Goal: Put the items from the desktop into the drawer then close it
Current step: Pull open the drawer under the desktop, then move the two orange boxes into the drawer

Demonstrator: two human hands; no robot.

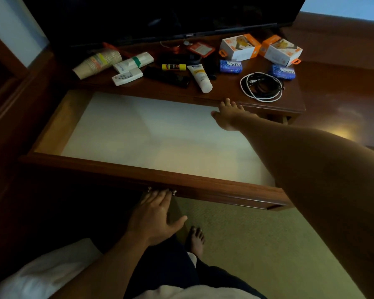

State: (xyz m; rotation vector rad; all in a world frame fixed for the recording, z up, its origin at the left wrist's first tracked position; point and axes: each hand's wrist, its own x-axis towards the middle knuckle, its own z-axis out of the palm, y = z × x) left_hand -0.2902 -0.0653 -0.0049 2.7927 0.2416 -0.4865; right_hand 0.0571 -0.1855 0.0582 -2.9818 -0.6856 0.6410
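The wooden drawer (151, 169) stands pulled far out, its pale lined bottom bare. My left hand (156, 214) has its fingers hooked on the metal handle (173, 192) under the drawer front. My right hand (230, 116) reaches over the drawer's back right corner with fingers spread at the desk edge, holding nothing. On the desktop (225, 91) lie a stack of paper cups (97, 63), a white remote (127, 77), a glue stick (173, 67), a white tube (200, 77), two blue soap packs (231, 66) and coiled cables (261, 86).
A dark TV screen (160, 16) hangs over the back of the desk. Two white-and-orange boxes (240, 47) sit at the back right, a black remote (166, 77) mid-desk. Green carpet (257, 244) and my bare foot (195, 239) lie below the drawer.
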